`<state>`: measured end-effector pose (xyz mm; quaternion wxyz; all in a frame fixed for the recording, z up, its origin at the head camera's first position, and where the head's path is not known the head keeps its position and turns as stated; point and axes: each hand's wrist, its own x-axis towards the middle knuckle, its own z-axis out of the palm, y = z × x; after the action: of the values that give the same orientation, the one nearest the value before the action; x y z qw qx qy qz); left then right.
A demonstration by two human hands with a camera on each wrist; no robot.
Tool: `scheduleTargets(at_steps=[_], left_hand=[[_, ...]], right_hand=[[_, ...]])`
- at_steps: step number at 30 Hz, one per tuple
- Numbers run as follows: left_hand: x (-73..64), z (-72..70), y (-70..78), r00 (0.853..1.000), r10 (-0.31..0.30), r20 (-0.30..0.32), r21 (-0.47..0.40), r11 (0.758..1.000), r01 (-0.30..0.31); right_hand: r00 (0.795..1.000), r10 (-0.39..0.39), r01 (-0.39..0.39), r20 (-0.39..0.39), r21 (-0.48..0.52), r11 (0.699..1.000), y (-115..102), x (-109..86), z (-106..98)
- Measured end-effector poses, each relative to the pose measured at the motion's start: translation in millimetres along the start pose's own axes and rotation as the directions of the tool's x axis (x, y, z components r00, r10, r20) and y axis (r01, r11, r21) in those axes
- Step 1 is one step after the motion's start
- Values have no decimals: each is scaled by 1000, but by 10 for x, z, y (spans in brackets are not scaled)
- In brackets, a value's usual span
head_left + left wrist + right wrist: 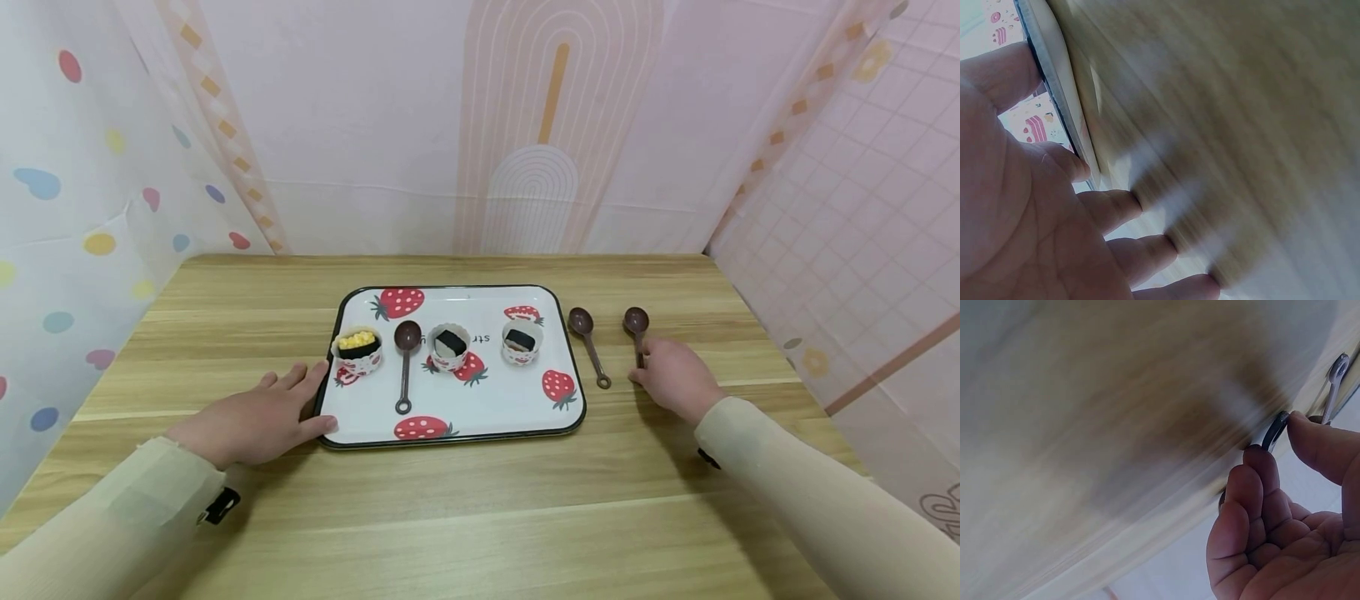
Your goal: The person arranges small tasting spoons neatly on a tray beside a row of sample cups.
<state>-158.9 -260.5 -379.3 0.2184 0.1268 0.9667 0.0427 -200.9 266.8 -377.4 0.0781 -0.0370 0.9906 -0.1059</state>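
Note:
My right hand (681,375) pinches the handle of a brown measuring spoon (636,320) on the table, right of the tray; in the right wrist view, thumb and fingertips meet at the ring end of its handle (1275,431). My left hand (258,421) lies with fingers spread at the left edge of a white strawberry tray (480,412), its thumb over the rim. A second brown spoon (581,323) rests between tray and right hand. On the tray are a third spoon (407,335) and three paper cups (362,365) holding sushi-like pieces, one yellow-topped (358,341).
The wooden table (480,517) reaches back to a patterned cloth (360,125). More cloth hangs along the left side (90,167) and the right side (885,208).

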Motion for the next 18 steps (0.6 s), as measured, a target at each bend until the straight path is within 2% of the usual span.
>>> scheduleTargets(at_steps=[18], left_hand=[[-15, -19, 24, 1000, 9, -4, -8, 1000, -9]], right_hand=[[998, 32, -33, 48, 11, 999, 46, 32, -5]])
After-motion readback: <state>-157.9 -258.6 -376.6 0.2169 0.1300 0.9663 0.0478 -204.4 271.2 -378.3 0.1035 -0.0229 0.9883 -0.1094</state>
